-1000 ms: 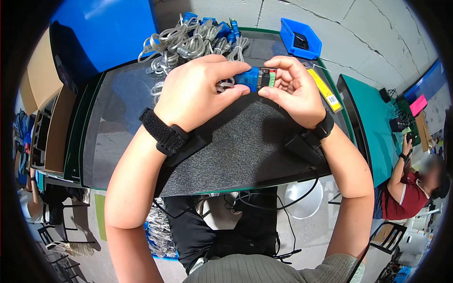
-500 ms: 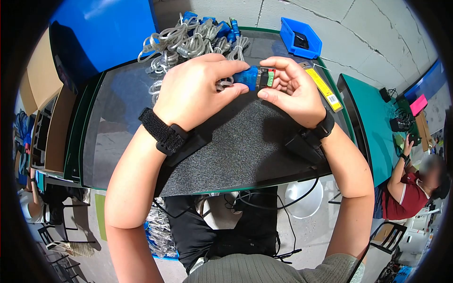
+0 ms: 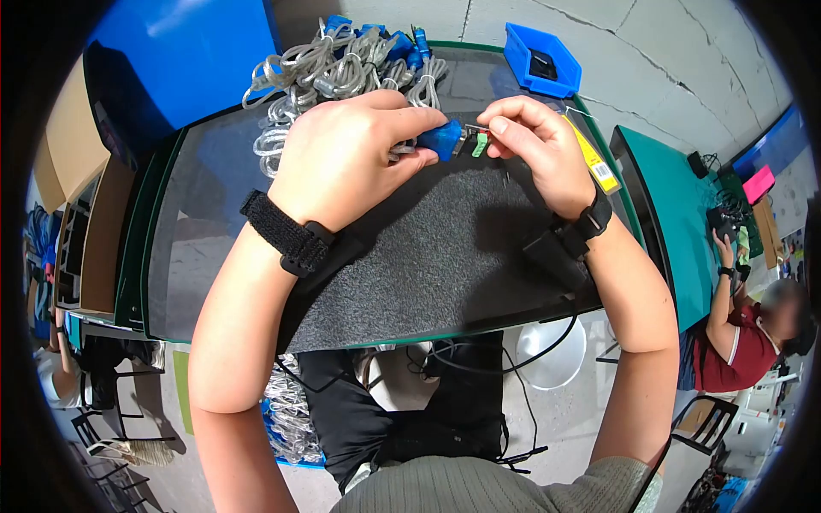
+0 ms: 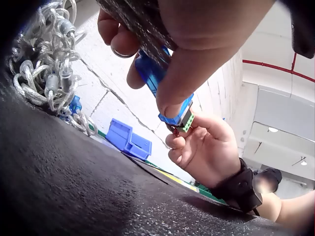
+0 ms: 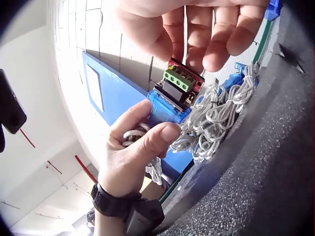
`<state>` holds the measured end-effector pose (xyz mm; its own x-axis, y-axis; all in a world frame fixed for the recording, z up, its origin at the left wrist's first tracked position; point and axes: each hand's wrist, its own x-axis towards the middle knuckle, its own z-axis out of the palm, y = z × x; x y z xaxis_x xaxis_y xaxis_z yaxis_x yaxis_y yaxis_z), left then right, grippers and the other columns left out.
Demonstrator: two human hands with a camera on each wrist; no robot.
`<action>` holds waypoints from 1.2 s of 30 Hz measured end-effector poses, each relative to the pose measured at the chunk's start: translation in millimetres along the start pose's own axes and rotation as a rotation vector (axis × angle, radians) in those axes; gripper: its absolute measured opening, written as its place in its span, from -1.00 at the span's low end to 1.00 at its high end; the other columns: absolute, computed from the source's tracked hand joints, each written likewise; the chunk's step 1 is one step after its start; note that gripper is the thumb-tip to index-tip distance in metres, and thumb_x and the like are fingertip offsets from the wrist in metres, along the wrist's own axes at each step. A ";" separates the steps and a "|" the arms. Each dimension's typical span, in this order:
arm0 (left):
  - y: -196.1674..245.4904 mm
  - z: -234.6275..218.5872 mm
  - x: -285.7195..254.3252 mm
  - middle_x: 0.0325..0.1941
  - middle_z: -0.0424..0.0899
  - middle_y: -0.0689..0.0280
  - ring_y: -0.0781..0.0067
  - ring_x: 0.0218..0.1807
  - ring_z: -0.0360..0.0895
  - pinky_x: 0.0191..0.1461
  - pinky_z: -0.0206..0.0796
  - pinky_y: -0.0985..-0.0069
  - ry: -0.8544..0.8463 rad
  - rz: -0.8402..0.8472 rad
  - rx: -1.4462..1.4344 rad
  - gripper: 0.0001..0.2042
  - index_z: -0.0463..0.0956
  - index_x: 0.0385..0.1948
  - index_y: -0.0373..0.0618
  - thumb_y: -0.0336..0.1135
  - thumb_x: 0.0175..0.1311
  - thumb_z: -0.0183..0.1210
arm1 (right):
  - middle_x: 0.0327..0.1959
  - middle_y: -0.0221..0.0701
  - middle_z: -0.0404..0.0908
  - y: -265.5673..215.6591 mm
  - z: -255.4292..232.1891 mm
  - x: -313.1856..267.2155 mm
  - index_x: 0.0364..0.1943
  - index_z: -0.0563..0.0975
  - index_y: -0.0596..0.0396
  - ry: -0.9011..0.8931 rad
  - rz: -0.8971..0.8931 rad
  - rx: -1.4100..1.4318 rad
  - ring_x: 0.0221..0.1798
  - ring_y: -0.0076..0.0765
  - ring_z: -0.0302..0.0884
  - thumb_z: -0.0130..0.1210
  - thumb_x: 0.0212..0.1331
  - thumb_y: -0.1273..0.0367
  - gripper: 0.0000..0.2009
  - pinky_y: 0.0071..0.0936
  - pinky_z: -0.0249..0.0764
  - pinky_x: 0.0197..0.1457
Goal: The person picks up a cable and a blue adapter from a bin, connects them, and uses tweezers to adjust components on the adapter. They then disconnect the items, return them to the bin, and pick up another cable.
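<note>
My left hand [image 3: 342, 154] grips the blue connector [image 3: 440, 139] of a clear, silvery cable between thumb and fingers. Part of that coiled cable [image 5: 135, 135] sits in the same palm. Joined to the connector's far end is a small red circuit board [image 5: 199, 81] with a green screw terminal block [image 5: 178, 78]. My right hand [image 3: 547, 158] pinches the red board's outer edge with its thumb and fingertips. Both hands are above the dark mat [image 3: 419, 248], near the far side of the table.
Bundled silvery cables with blue connectors [image 3: 342, 73] lie heaped at the back left. A blue bin [image 3: 556, 87] holds something black at the back right, near a yellow package [image 3: 603, 171]. A cardboard box [image 3: 98, 256] stands left; another person [image 3: 735, 350] sits right.
My right thumb has moved up from beside the connector onto the board's end, and those fingers have closed in. The connector now tilts slightly. My left hand keeps its grip.
</note>
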<state>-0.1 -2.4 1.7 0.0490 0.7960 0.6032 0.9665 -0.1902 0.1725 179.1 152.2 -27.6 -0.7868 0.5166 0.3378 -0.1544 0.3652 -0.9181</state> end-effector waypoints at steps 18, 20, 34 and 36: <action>1.8 4.5 -0.4 -0.42 0.59 0.32 0.22 -0.43 0.58 -0.39 0.42 0.37 0.031 0.114 0.082 -0.71 0.63 -0.23 0.03 -0.34 -0.08 0.35 | -0.42 -0.61 0.51 3.7 3.4 1.6 -0.27 0.54 0.17 0.028 -0.005 -0.157 -0.37 -0.77 0.38 0.08 0.23 0.40 -0.88 -0.73 0.36 -0.27; 1.7 4.7 -0.2 -0.41 0.60 0.32 0.23 -0.43 0.58 -0.39 0.42 0.37 0.021 0.102 0.084 -0.71 0.63 -0.23 0.03 -0.33 -0.08 0.35 | -0.41 -0.60 0.52 3.9 3.2 1.9 -0.25 0.53 0.18 0.031 -0.019 -0.124 -0.35 -0.75 0.39 0.08 0.25 0.39 -0.86 -0.71 0.37 -0.25; -1.4 3.1 0.9 -0.36 0.62 0.27 0.24 -0.36 0.58 -0.30 0.41 0.49 0.022 -0.043 -0.035 -0.67 0.62 -0.16 -0.03 -0.31 -0.04 0.37 | -0.38 -0.52 0.44 10.1 -5.6 7.9 -0.25 0.43 0.12 0.279 -0.101 -0.019 -0.42 -0.67 0.38 -0.11 0.38 0.30 -0.81 -0.65 0.37 -0.30; -4.2 5.0 1.2 -0.33 0.63 0.25 0.28 -0.35 0.59 -0.26 0.41 0.52 0.020 -0.079 -0.111 -0.66 0.61 -0.14 -0.07 -0.31 -0.02 0.37 | -0.39 -0.51 0.44 12.3 -13.3 9.5 -0.31 0.42 0.10 0.300 -0.093 0.064 -0.46 -0.70 0.33 -0.13 0.39 0.24 -0.77 -0.68 0.31 -0.37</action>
<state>-2.8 2.2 -2.2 -0.0321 0.7996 0.5996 0.9332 -0.1909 0.3045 177.7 171.9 -33.0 -0.5573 0.6923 0.4584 -0.2623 0.3770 -0.8883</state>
